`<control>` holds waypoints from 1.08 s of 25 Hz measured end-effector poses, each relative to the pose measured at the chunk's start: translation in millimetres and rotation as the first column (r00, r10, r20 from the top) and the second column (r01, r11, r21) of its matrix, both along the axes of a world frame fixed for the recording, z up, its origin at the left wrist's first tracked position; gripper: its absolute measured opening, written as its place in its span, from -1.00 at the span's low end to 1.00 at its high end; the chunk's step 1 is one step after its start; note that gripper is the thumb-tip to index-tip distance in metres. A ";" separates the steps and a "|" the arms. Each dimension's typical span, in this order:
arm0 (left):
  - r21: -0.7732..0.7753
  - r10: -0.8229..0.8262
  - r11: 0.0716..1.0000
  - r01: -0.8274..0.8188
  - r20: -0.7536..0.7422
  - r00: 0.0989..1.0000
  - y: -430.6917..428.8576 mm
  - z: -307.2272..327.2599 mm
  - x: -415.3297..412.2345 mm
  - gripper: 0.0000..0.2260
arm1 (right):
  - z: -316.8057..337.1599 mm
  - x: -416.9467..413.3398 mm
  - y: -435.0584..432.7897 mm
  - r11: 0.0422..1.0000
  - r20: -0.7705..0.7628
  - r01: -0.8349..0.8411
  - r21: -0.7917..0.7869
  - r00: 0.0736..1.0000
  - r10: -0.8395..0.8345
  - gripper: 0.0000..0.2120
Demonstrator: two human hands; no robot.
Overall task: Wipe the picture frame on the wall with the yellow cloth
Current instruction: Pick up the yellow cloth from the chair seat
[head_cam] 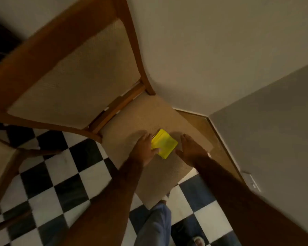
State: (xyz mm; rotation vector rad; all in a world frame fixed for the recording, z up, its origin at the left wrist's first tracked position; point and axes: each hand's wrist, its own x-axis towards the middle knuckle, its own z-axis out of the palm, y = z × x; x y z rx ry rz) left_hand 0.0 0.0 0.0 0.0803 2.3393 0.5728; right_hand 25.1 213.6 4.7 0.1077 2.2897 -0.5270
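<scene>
Honestly there's nothing to read here, no words, labels, brand names or numbers anywhere I can make out. The whole shot is pretty blurry and dim too, so any small print would be lost anyway.

A home's dining corner is showing here. A wooden dining chair (75, 82) with a woven beige seat and back is standing on a black-and-white checkered floor (64, 176), backed close against plain cream walls (212, 50). Just beyond the chair, a wooden skirting board (219, 139) is running along the wall's foot.
</scene>
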 end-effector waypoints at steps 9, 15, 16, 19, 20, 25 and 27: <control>-0.062 0.134 0.988 -0.140 -0.085 0.987 28.3 -62.7 2.1 -0.41 | -67.3 -3.9 -26.6 0.958 -0.015 0.258 -0.128 0.965 -0.262 -0.41; 0.036 0.274 0.961 -0.276 0.043 0.961 24.1 -65.2 -9.9 -0.72 | -69.8 -6.9 -12.7 0.863 0.121 0.469 -0.189 0.883 -0.453 -0.58; 0.054 0.308 0.948 -0.313 0.080 0.948 23.4 -58.8 -8.1 -0.73 | -63.4 -4.5 -8.2 0.837 0.158 0.508 -0.201 0.860 -0.484 -0.60; 0.189 0.434 0.864 -0.466 0.188 0.881 28.9 -35.9 -1.4 -0.77 | -36.4 2.0 2.8 0.617 0.278 0.720 -0.318 0.692 -0.666 -0.74; 0.253 0.459 0.824 -0.507 0.226 0.859 35.0 -24.1 -0.6 -0.78 | -21.8 5.1 8.4 0.491 0.318 0.788 -0.372 0.605 -0.730 -0.81; 0.473 0.457 0.637 -0.608 0.403 0.793 88.7 52.5 7.1 -0.82 | 63.9 35.1 57.4 0.024 0.532 0.860 -0.510 0.337 -0.776 -0.60; 0.512 0.409 0.628 -0.586 0.423 0.809 112.7 80.1 6.6 -0.75 | 98.6 47.2 81.3 -0.033 0.539 0.827 -0.562 0.336 -0.772 -0.60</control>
